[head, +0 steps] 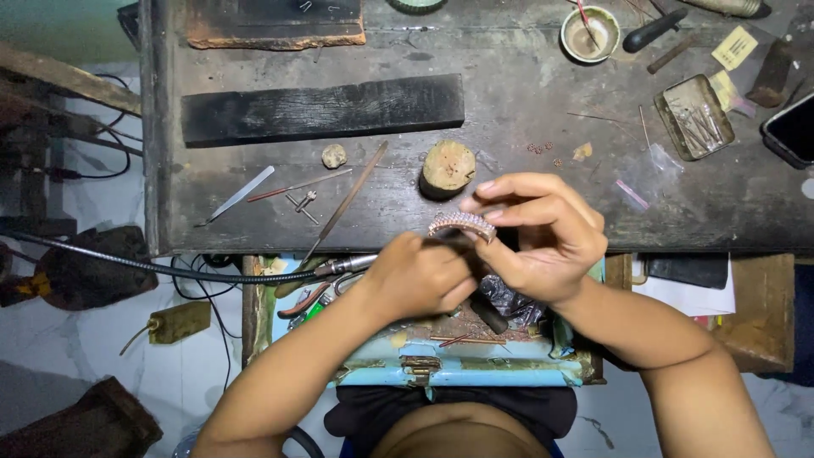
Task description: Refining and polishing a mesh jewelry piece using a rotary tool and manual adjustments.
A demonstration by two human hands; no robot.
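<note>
Item: curved, rose-gold metal bracelet piece set with rows of small stones (463,224), which we pinch closed between the fingertips of our right hand (543,242) above the near edge of the dark, worn wooden workbench (526,93). Our left hand (420,276) is clenched around the metal handpiece on a black flexible shaft (343,266), its tip at the bracelet piece. Nearby: round wooden stump block (447,167); long black rectangular slab (322,109); open rectangular metal tin of small bits (694,116).
</note>
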